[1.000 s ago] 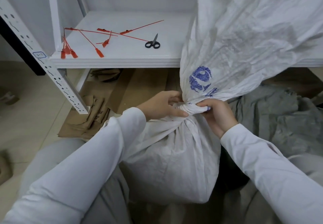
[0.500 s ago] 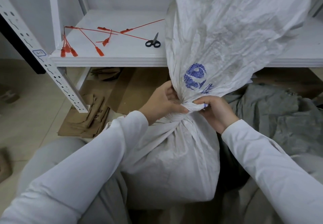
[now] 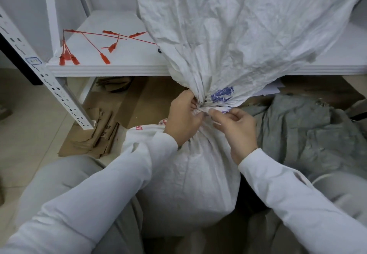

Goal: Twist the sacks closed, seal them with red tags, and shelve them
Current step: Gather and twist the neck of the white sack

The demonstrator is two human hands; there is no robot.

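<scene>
Sack [image 3: 188, 174]: white woven, full, standing on the floor between the person's knees. Body bulges below a tightly twisted neck. Above the neck the loose top fans up and out wide, hiding much of the shelf behind it. Blue print [image 3: 221, 95] sits on the cloth just above the twist.

Shelf [image 3: 119, 69]: white board, front rim level with the lower part of the sack's loose top. A perforated white post [image 3: 59, 91] slants down at the left.

Grey cloth [image 3: 307, 134]: crumpled heap on the floor, right of the sack and touching it.

Cardboard [image 3: 143, 103]: flattened brown sheets on the floor under the shelf, with folded brown paper bags [image 3: 103, 132] at their left edge.

Sleeves: long, white, both arms reaching in from the bottom corners towards the neck.

Left hand [image 3: 182, 118]: at the left side of the neck, fingers curled in and gripping the twisted cloth.

Right hand [image 3: 238, 132]: at the right side of the neck, thumb and first fingers drawn together, pinching the twist at its end. The other fingers are loosely bent.

Red tags [image 3: 105, 58]: several thin strips with flat heads, scattered loose on the left part of the shelf, well apart from the hands. A few cluster at the front left corner; none is on the sack.
</scene>
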